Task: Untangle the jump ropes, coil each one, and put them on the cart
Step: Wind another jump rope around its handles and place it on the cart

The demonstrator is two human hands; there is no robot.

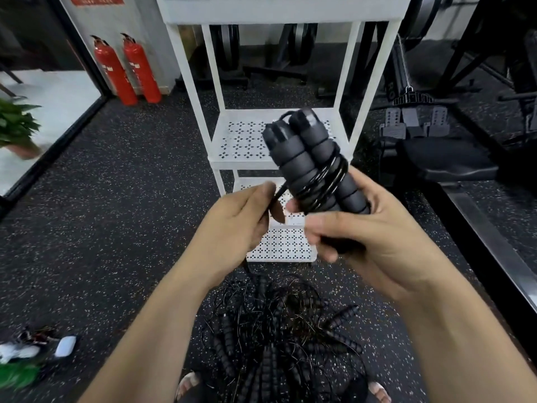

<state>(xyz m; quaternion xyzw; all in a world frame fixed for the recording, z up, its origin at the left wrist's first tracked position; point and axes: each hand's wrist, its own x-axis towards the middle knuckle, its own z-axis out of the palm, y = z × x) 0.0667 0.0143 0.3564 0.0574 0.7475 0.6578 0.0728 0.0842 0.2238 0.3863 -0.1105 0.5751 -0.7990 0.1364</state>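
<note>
My right hand [366, 228] grips the lower ends of two black foam jump-rope handles [308, 158], held side by side and pointing up and away. Thin black cord [325, 184] is wound several times around both handles. My left hand [238, 222] pinches the loose end of that cord just left of the handles. Both hands are in front of the white three-shelf cart [279, 8]; its perforated middle shelf [247, 141] and lower shelf [282, 245] show behind them. On the floor below lies a tangled pile of black jump ropes [279, 333] with several handles.
Two red fire extinguishers [128, 71] stand at the back left by a wall. A potted plant [17, 126] is at the far left. Black gym machines [453, 132] crowd the right side. Small items lie on the floor at the lower left [37, 350]. My sandalled feet [189, 385] flank the pile.
</note>
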